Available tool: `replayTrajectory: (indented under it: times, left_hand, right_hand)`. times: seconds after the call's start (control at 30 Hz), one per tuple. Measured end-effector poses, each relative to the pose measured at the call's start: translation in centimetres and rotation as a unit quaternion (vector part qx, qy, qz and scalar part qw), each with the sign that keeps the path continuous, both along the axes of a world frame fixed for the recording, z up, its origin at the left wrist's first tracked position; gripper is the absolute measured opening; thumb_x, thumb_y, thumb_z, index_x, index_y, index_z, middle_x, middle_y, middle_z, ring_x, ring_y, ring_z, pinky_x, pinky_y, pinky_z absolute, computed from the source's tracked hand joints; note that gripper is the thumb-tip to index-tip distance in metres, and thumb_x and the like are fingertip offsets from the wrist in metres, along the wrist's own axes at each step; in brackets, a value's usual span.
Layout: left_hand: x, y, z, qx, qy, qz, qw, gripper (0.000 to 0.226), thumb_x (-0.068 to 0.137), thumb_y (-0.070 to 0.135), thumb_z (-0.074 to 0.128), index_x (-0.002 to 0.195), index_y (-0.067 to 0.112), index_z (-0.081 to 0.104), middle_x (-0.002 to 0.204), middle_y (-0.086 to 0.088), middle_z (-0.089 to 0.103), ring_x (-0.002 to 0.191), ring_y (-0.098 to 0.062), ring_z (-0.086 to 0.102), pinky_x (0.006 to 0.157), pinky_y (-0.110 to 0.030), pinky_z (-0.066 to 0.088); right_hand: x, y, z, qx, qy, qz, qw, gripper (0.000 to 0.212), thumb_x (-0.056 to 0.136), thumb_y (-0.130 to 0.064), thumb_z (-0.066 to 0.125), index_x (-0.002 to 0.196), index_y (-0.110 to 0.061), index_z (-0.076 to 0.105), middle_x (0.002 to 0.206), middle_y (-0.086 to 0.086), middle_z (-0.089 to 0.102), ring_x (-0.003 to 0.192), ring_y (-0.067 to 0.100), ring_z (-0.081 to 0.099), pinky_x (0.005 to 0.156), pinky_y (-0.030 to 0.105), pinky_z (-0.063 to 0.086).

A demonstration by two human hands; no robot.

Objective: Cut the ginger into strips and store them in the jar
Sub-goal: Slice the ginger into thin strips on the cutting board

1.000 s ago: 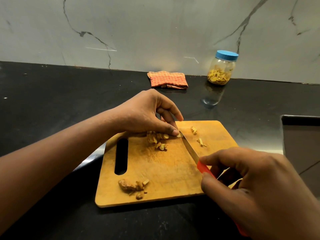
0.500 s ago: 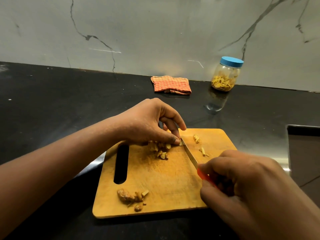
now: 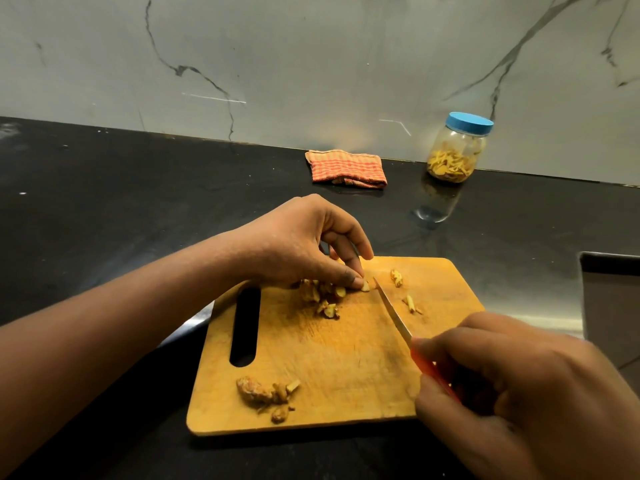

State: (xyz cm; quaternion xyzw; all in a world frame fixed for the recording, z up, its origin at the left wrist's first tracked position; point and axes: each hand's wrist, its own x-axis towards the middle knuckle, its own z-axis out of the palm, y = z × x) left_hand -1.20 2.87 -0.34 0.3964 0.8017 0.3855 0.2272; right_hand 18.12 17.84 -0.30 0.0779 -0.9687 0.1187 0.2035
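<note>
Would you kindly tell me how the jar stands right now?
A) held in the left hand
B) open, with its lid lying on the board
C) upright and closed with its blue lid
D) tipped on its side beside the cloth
C: the jar stands upright with its blue lid on and ginger strips inside, well behind the cutting board.

A left hand (image 3: 301,244) pinches a ginger piece (image 3: 364,286) on a wooden cutting board (image 3: 346,358). The right hand (image 3: 512,386) grips a red-handled knife (image 3: 398,317), tip beside it. A blue-lidded jar (image 3: 455,148) stands far right.
</note>
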Motion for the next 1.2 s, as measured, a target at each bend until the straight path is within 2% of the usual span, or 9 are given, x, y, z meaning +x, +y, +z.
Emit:
replayTrajectory:
  times: [0.13,0.3,0.53,0.7,0.87,1.03,1.1,1.2]
  left_hand:
    - [-0.1,-0.1,-0.2,0.01,-0.013,-0.001,1.0,0.032,0.077,0.017,0.08,0.107,0.017,0.071,0.089,0.003,0.077,0.086,-0.008,0.074,0.085,-0.028,0.054]
    - [-0.2,-0.1,-0.2,0.013,-0.021,-0.003,1.0,0.032,0.078,0.015,0.08,0.108,0.016,0.07,0.088,0.001,0.078,0.085,-0.009,0.074,0.083,-0.024,0.054]
    - [-0.2,-0.1,-0.2,0.018,-0.027,-0.001,0.999,0.031,0.078,0.013,0.079,0.107,0.015,0.069,0.087,0.001,0.078,0.082,-0.01,0.074,0.072,-0.016,0.054]
    - [-0.1,-0.1,-0.1,0.019,-0.031,0.0,0.999,0.031,0.078,0.012,0.079,0.107,0.014,0.07,0.086,0.001,0.078,0.081,-0.008,0.074,0.071,-0.013,0.053]
    - [-0.1,0.0,-0.1,0.017,-0.029,-0.001,0.999,0.029,0.078,0.013,0.08,0.105,0.015,0.07,0.086,0.001,0.078,0.083,-0.01,0.074,0.078,-0.02,0.054]
    - [-0.1,0.0,0.0,0.014,-0.025,-0.004,1.0,0.029,0.078,0.013,0.08,0.106,0.015,0.07,0.086,0.002,0.078,0.082,-0.008,0.074,0.071,-0.014,0.053]
    - [-0.1,0.0,0.0,0.016,-0.029,-0.001,0.999,0.03,0.078,0.012,0.08,0.106,0.014,0.07,0.086,0.001,0.078,0.081,-0.008,0.074,0.07,-0.014,0.053]
    - [-0.1,0.0,-0.1,0.019,-0.034,0.002,0.999,0.029,0.078,0.012,0.08,0.106,0.014,0.07,0.086,0.001,0.078,0.081,-0.009,0.074,0.07,-0.013,0.052]
  right_hand:
    - [-0.3,0.3,0.3,-0.063,-0.007,-0.005,0.998,0.019,0.063,-0.035,0.069,0.078,-0.027,0.077,0.062,-0.01,0.062,0.049,0.0,0.055,0.047,0.02,0.046]
    - [-0.6,0.1,0.3,-0.087,-0.035,0.014,0.995,0.027,0.068,-0.044,0.059,0.081,-0.029,0.077,0.062,-0.013,0.061,0.05,-0.001,0.055,0.048,0.013,0.043]
    - [-0.7,0.0,0.3,-0.074,-0.039,0.019,0.996,0.029,0.068,-0.045,0.056,0.079,-0.027,0.077,0.059,-0.013,0.06,0.049,-0.003,0.054,0.044,0.016,0.044]
    - [-0.9,-0.2,0.2,-0.066,-0.046,0.014,0.997,0.028,0.068,-0.045,0.056,0.077,-0.028,0.077,0.06,-0.013,0.061,0.048,-0.003,0.053,0.045,0.013,0.043]
    - [-1.4,-0.3,0.3,-0.093,-0.065,0.005,0.993,0.033,0.067,-0.049,0.052,0.079,-0.029,0.076,0.06,-0.011,0.06,0.052,0.002,0.056,0.046,0.021,0.046]
    - [-2.3,-0.6,0.3,-0.066,-0.068,-0.003,0.996,0.036,0.069,-0.049,0.05,0.077,-0.024,0.074,0.061,-0.008,0.057,0.058,0.005,0.054,0.05,0.032,0.05]
    - [-2.2,-0.6,0.1,-0.041,-0.055,-0.007,0.998,0.028,0.069,-0.043,0.055,0.078,-0.025,0.075,0.062,-0.009,0.057,0.057,0.006,0.054,0.048,0.031,0.05]
    - [-1.4,-0.6,0.0,-0.015,-0.04,-0.009,0.999,0.031,0.069,-0.044,0.052,0.077,-0.027,0.077,0.059,-0.009,0.057,0.048,0.004,0.053,0.041,0.023,0.048]
